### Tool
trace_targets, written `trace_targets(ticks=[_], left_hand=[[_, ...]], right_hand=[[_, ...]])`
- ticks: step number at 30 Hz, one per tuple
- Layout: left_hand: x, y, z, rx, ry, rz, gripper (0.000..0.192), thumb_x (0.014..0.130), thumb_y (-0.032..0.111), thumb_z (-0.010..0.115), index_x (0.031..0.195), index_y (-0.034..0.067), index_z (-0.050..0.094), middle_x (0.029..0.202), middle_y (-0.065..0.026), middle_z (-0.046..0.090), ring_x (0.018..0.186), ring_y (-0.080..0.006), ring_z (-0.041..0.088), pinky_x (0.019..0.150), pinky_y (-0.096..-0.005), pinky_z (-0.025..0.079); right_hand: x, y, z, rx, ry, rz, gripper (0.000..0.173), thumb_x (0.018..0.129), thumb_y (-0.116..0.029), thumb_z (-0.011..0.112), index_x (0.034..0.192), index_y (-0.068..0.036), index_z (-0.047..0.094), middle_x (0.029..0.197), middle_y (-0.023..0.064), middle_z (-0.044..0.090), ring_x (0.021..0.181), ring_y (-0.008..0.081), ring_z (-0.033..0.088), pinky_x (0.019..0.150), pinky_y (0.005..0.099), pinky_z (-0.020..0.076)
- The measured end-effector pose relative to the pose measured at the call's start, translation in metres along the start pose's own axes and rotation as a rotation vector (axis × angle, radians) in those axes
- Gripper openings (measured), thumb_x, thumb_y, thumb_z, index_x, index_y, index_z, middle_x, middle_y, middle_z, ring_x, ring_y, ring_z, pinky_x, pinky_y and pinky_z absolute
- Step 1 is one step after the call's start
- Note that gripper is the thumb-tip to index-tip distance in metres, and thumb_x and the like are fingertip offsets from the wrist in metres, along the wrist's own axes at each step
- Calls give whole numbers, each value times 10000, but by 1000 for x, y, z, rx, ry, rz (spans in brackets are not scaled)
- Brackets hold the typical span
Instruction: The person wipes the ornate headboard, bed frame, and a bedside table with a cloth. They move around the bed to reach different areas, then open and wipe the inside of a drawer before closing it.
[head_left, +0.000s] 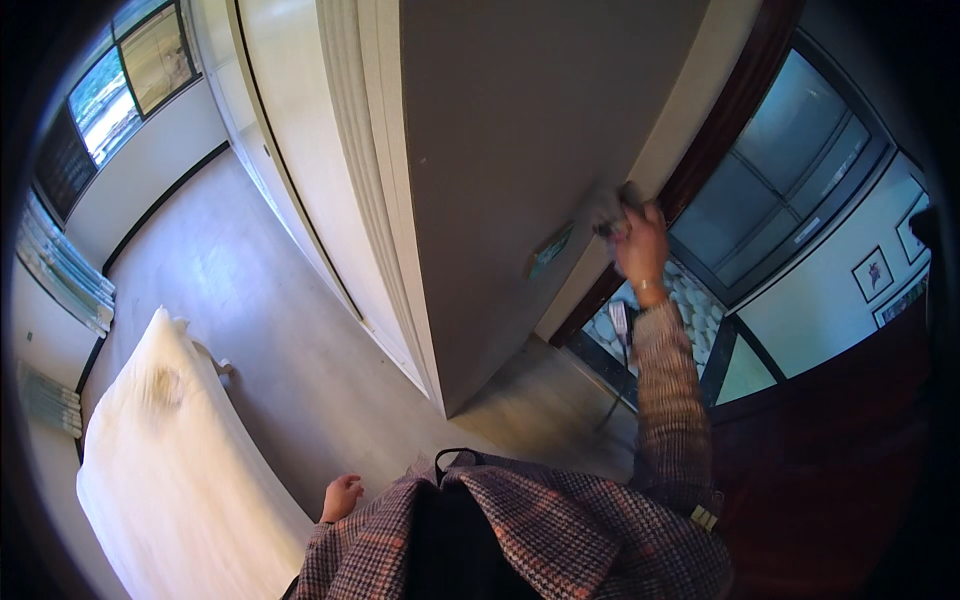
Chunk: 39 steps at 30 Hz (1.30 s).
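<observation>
My right hand (643, 244) is raised beside a grey wall panel (525, 150), its fingers closed around a small dark object (616, 210) blurred by motion. A small green plate or card (550, 250) sits on the panel just left of this hand. Below the wrist hangs a dark cord (616, 405) with a white tag (619, 319); whether it joins the held object is unclear. My left hand (343, 496) hangs low by my checked coat, fingers loosely bent, with nothing visible in it. To its left stands an ironing board (195, 480) with a white, stained cover.
A sliding door (292, 127) stands left of the panel's corner. Beyond a dark red door frame (720, 112) are white pebbles (694, 322) and a glazed door (787, 172). A dark red surface (817, 480) rises close at my right. Windows (112, 97) line the far left.
</observation>
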<state>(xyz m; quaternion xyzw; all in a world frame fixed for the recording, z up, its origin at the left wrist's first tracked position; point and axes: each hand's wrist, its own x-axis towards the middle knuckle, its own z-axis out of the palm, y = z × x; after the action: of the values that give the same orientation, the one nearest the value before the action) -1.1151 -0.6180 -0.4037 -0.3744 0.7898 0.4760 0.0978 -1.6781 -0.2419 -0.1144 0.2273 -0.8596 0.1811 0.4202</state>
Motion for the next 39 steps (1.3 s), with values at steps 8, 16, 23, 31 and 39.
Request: trace_targets(ticks=[8,16,23,31,39], left_hand=[[-25,-20,18,76,-17,-157,311,892,212,600,1093,7,718,874,-150,749,788,-243,731,766,-357,565],[-38,-13,28,-28,210,-10,330,880,214,632,1136,17,698,936,-169,738,844,-295,715,792,-395,559],[-65,-104,14,-87,239,-316,305,844,245,618,1035,46,750,1010,-179,735,980,-344,698,906,-424,537],[-17,-217,-60,-414,430,-530,321,851,242,627,1071,41,748,1023,-182,737,980,-326,707,904,-403,544],[62,-237,-176,-730,542,-554,252,936,125,583,1128,-7,679,788,-103,700,662,-170,675,602,-300,555]], right_hand=[[-60,-70,21,121,-254,-257,283,688,-110,761,955,-75,675,1199,153,597,1088,412,567,890,489,524],[-277,-150,15,452,-1496,-405,188,754,-211,698,920,-126,715,925,195,625,862,428,627,718,517,530],[-364,-184,137,639,-1630,-371,373,726,-393,758,899,-72,675,906,217,644,871,427,645,730,479,510],[-276,-395,233,634,-1649,-445,231,770,-253,704,819,-40,629,788,227,638,805,433,627,710,498,493],[-204,-531,316,660,-1372,-394,261,773,-254,703,944,-62,661,953,210,653,919,424,621,805,503,509]])
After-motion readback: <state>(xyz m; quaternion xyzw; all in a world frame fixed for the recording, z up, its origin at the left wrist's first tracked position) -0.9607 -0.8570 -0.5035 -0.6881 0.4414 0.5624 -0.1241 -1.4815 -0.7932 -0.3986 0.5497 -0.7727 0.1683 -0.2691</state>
